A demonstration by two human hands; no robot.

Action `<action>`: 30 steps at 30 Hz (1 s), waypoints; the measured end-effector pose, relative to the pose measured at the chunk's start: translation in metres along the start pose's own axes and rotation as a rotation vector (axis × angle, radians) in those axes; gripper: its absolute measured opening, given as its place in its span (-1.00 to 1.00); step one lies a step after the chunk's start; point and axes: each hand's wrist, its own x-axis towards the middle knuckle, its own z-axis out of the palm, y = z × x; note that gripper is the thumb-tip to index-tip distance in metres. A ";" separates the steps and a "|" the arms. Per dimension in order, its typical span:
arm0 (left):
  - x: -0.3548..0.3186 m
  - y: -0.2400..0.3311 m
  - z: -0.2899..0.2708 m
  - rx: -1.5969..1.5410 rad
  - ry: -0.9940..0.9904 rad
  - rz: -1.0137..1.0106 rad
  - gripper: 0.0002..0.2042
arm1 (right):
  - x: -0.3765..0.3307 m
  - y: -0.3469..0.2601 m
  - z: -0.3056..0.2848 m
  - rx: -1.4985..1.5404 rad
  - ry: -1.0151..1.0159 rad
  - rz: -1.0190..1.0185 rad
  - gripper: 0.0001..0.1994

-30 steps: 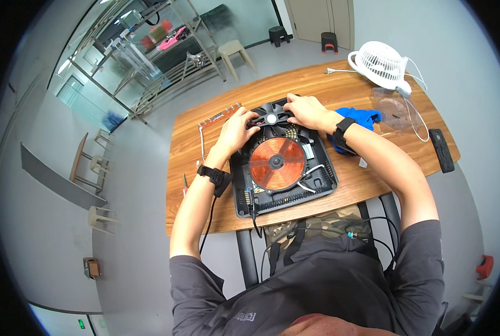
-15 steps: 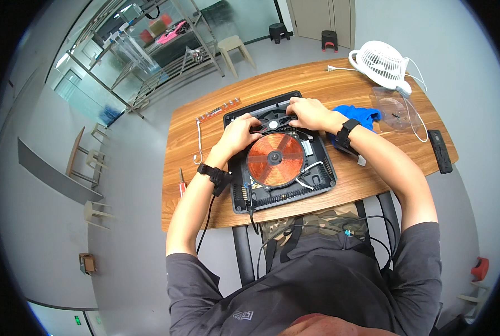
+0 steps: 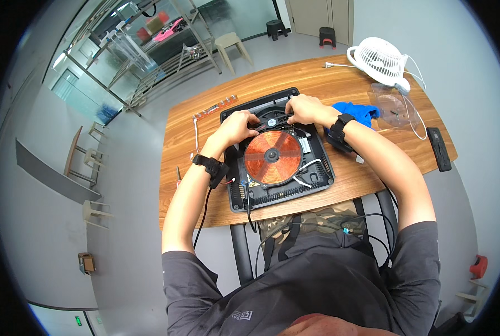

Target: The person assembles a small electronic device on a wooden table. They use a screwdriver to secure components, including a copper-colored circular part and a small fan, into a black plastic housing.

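An opened induction cooker [image 3: 283, 193] lies on the wooden table in front of me, its dark shell showing the inside. A round copper coil [image 3: 273, 158] fills its middle. Behind the coil sits a black cooling fan [image 3: 271, 122] with a pale round centre. My left hand [image 3: 240, 127] grips the fan's left side, thumb and fingers bent round its edge. At the opposite edge, my right hand [image 3: 304, 109] pinches it with fingers curled down. Both palms hide parts of the fan's frame, and I cannot tell whether it is clear of the shell.
A white fan [image 3: 379, 59] with a cord stands at the far right, near a clear plastic disc [image 3: 395, 106]. Blue cloth [image 3: 357, 113] lies beside my right wrist. An orange strip [image 3: 216, 110] and a screwdriver [image 3: 177, 175] are on the left; a black bar [image 3: 439, 150] lies right.
Both hands stay on the cooling fan, which seems slightly shifted or tilted. My left forearm now covers the end of the white cable, and a small wire plug shows by that wrist.
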 end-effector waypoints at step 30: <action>-0.009 0.005 -0.011 -0.024 -0.045 -0.057 -0.64 | -0.005 0.034 -0.005 0.049 0.004 -0.198 -0.73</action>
